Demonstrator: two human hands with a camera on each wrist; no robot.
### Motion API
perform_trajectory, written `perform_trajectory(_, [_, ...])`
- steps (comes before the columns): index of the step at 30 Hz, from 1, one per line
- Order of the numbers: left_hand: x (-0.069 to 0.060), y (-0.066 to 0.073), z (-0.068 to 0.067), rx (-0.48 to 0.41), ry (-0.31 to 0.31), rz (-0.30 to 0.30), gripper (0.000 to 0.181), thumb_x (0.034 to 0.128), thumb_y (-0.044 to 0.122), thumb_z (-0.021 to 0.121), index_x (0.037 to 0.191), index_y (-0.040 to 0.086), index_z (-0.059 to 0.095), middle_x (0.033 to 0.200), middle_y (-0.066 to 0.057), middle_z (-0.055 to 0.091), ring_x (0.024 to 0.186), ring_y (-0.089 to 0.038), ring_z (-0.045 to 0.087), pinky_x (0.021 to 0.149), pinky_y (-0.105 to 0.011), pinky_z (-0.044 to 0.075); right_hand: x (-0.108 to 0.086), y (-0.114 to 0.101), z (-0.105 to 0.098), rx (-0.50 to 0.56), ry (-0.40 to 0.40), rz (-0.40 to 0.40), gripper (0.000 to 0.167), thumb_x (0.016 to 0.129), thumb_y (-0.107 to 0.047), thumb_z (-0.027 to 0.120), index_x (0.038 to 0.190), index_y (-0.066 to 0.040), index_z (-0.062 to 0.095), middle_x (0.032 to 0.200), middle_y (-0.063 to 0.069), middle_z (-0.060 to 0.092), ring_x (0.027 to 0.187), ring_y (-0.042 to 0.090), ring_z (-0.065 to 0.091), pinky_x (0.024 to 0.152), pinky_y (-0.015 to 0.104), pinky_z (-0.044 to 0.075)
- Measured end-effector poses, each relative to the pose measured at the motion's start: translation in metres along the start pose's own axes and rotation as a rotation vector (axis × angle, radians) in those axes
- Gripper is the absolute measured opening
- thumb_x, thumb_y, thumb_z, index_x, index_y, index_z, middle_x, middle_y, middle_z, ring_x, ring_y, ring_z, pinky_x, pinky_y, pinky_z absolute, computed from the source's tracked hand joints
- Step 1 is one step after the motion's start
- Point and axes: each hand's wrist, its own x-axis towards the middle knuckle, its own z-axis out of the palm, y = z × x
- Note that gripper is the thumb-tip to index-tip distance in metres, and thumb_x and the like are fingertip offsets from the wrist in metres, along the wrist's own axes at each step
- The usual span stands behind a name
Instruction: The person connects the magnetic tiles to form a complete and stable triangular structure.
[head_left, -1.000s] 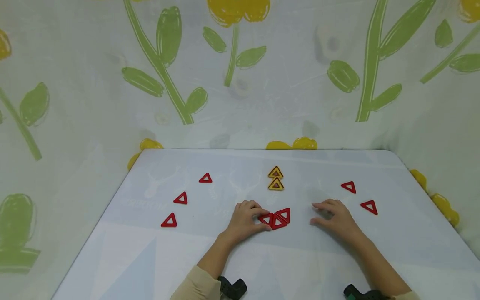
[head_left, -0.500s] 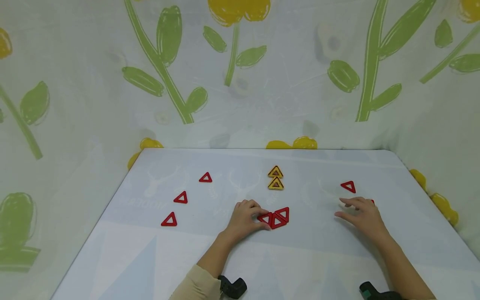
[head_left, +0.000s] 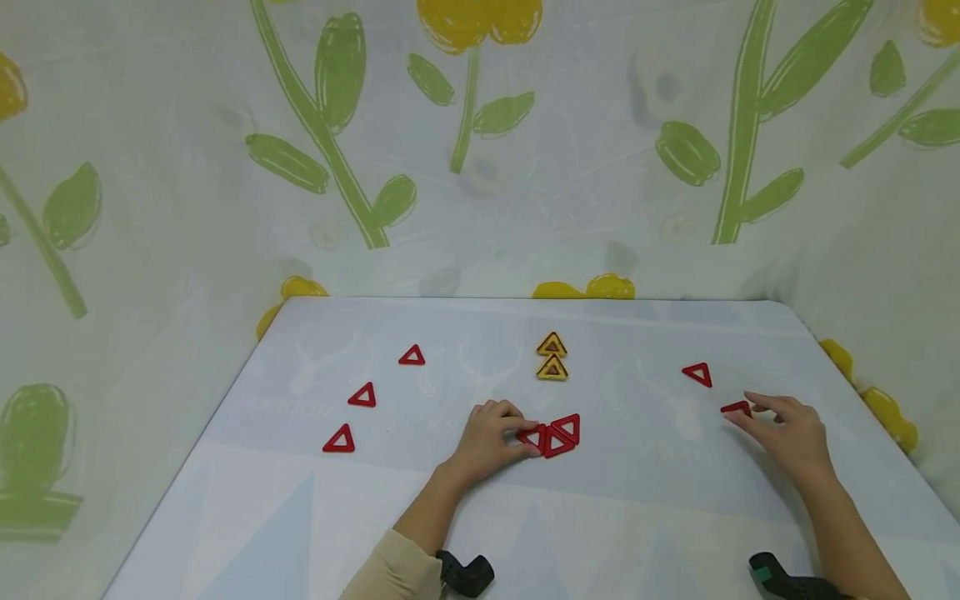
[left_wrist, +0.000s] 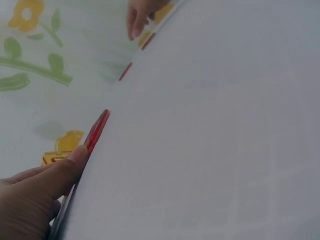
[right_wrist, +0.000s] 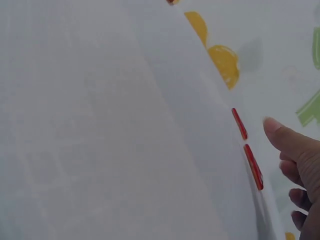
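Thumb and fingers of my left hand (head_left: 489, 437) pinch the left tile (head_left: 534, 437) of three joined red triangle tiles (head_left: 557, 444) in the head view. These look like magnetic tiles with see-through middles. In the left wrist view, the thumb lies against the red tile edge (left_wrist: 97, 131). My right hand (head_left: 787, 435) hovers at a single red triangle tile (head_left: 735, 407), thumb and fingers spread, partly covering it. The right wrist view has the thumb apart from the tiles on the table.
Another red triangle tile (head_left: 698, 374) lies behind the right hand. Three red tiles, one of them a front tile (head_left: 339, 439), are spread on the left. Two yellow triangle tiles (head_left: 552, 367) stand tip to base at the back middle of the white table (head_left: 637, 533).
My right hand has moved right, from beside the joined tiles to the single red tile on the right. The left hand stays on the joined tiles.
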Motion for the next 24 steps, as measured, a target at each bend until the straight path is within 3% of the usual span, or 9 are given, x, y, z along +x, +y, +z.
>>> perform_trajectory(7, [-0.001,0.001,-0.002,-0.008,-0.012,-0.002,0.037,0.0747,0.034,0.079,0.107,0.017,0.074,0.095,0.004,0.059,0.091,-0.012,0.050,0.083,-0.032,0.037,-0.001,0.008,0.005,-0.075,-0.021,0.113,0.064,0.086,-0.043,0.066,0.123,0.008,0.055,0.117,0.034,0.049,0.105,0.048,0.035,0.072,0.049,0.030])
perform_trajectory(15, [0.000,0.000,-0.001,0.026,0.010,0.032,0.035,0.0755,0.035,0.078,0.107,0.019,0.074,0.093,0.004,0.059,0.089,-0.012,0.050,0.080,-0.031,0.038,-0.005,0.009,0.010,-0.058,0.012,0.084,0.058,0.087,-0.039,0.066,0.119,0.010,0.058,0.111,0.033,0.055,0.096,0.043,0.040,0.066,0.041,0.029])
perform_trajectory(24, [-0.001,0.001,0.000,0.027,0.019,0.033,0.033,0.0764,0.033,0.078,0.106,0.019,0.074,0.093,0.004,0.059,0.088,-0.012,0.050,0.080,-0.031,0.037,-0.008,0.011,0.014,-0.017,-0.024,0.112,0.056,0.089,-0.038,0.063,0.124,0.006,0.057,0.117,0.032,0.054,0.099,0.041,0.041,0.064,0.039,0.037])
